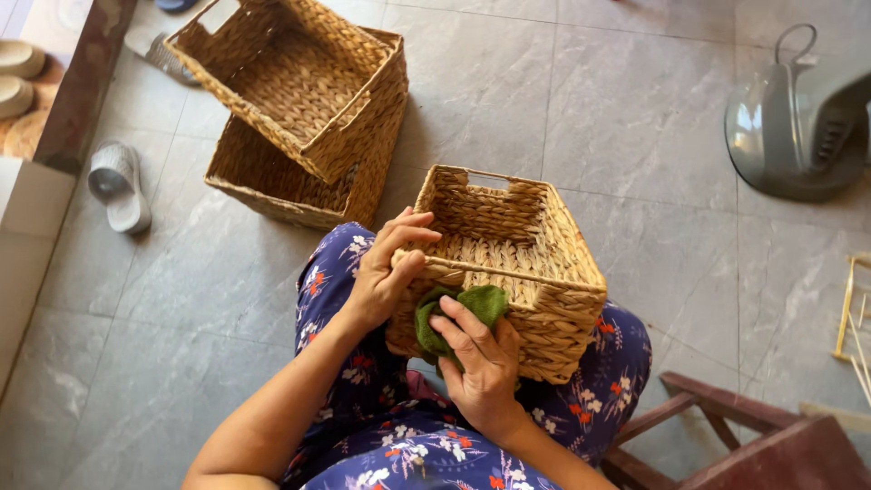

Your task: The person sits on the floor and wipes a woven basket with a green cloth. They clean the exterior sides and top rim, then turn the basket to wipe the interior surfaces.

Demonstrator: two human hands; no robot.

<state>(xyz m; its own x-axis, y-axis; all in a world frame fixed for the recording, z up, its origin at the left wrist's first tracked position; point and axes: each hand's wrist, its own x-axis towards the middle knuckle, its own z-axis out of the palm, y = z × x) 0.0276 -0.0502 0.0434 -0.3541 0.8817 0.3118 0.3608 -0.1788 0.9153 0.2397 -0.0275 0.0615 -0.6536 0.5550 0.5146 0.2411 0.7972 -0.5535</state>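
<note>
Item: rectangular woven straw basket [522, 263], open-topped, with a cut-out handle slot in its far wall. It rests tilted on the lap of a seated person in blue floral trousers [381, 436], its near wall facing the wearer.

Left hand [386, 272]: closed over the basket's near-left rim, thumb outside and fingers curled over the edge; a firm grasp on the rim.

Right hand [481, 363]: laid flat against the basket's near outer wall, fingers pressing a crumpled green cloth [472, 308] to the weave. The cloth sits just under the rim, between the two hands, partly covered by the fingers; whether the fingers pinch it or merely press it cannot be told.

Surroundings, edges and room:
- Grey stone-tile floor [635, 118], bare ahead and to the right of the basket.
- Two larger woven straw baskets, stacked one tilted inside the other [308, 109], ahead-left and close to the lap basket's far-left corner, but apart from it.
- Grey slipper [118, 186] near the left wall; further footwear at the top-left edge.
- Grey fan base [798, 127] at far right, well apart.
- Dark red wooden stool [771, 445] just beside the right knee, bounding that side.
- Pale wooden sticks [853, 327] at the right edge.
</note>
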